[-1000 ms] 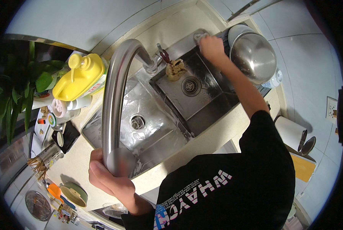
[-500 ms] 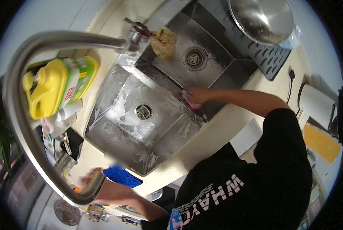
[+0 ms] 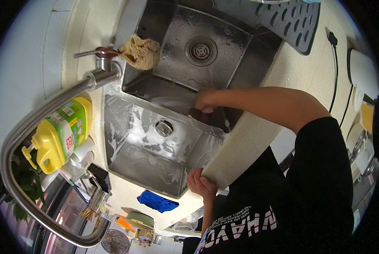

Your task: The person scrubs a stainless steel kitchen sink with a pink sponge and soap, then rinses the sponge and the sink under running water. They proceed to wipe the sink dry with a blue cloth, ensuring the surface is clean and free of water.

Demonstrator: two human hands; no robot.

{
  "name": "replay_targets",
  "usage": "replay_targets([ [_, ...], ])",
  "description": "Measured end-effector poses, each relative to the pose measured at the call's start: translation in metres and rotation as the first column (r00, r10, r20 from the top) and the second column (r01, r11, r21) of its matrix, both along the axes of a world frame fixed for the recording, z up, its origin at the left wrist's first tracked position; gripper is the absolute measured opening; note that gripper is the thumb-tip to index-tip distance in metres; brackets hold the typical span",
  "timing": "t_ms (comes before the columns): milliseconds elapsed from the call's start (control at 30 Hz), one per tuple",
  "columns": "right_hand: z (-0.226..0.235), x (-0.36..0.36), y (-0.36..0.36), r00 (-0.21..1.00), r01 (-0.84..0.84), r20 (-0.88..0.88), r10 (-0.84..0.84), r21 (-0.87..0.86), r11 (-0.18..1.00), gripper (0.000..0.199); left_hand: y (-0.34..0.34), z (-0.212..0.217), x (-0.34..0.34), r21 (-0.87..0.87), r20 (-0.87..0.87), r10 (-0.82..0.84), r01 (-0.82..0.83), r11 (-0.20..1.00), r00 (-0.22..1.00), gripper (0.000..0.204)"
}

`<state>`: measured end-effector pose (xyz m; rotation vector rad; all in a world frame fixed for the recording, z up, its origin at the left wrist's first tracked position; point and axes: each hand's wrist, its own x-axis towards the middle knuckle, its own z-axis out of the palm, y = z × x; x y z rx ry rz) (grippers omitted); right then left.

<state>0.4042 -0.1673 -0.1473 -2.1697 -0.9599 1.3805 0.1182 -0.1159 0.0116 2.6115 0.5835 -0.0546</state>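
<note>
On the counter (image 3: 297,70), I am resting the left hand (image 3: 202,183), loosely curled and seemingly empty. In the dark basin (image 3: 176,46), the nearer right hand (image 3: 206,100) is half-covering a pink cloth (image 3: 208,110), showing toward the left hand; its long axis and whether fingers are grasping, I cannot tell.

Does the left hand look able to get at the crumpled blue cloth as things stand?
Likely yes: the left hand rests nearby, on the counter, and nothing visible blocks its way to the blue cloth.
</note>
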Motion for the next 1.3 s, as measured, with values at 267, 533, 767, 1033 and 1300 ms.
replay_targets([
  [267, 0.013, 0.07, 0.072, 0.82, 0.569, 0.038, -0.571, 0.062, 0.82, 0.022, 0.005, -0.002, -0.007, -0.023, 0.038, -0.024, 0.024, 0.999, 0.999, 0.041],
  [533, 0.065, 0.023, -0.039, 0.855, 0.397, -0.326, -0.404, -0.091, 0.913, 0.026, 0.006, 0.001, -0.008, 0.002, 0.066, -0.046, 0.046, 0.999, 0.997, 0.041],
  [767, 0.187, -0.004, -0.069, 0.173, 0.779, -0.88, -0.443, -0.153, 0.608, 0.046, 0.013, 0.008, -0.008, -0.072, 0.073, -0.009, 0.014, 0.997, 0.997, 0.028],
  [1033, 0.206, -0.067, 0.021, -0.134, 0.831, -0.984, -0.119, -0.177, 0.528, 0.055, 0.019, 0.022, -0.019, -0.133, 0.225, 0.088, -0.059, 0.989, 0.97, 0.024],
  [1300, 0.219, -0.078, 0.061, 0.126, 0.679, -0.986, -0.112, 0.003, 0.734, 0.041, 0.039, 0.05, -0.136, -0.449, 0.465, 0.487, -0.278, 0.849, 0.739, 0.02],
])
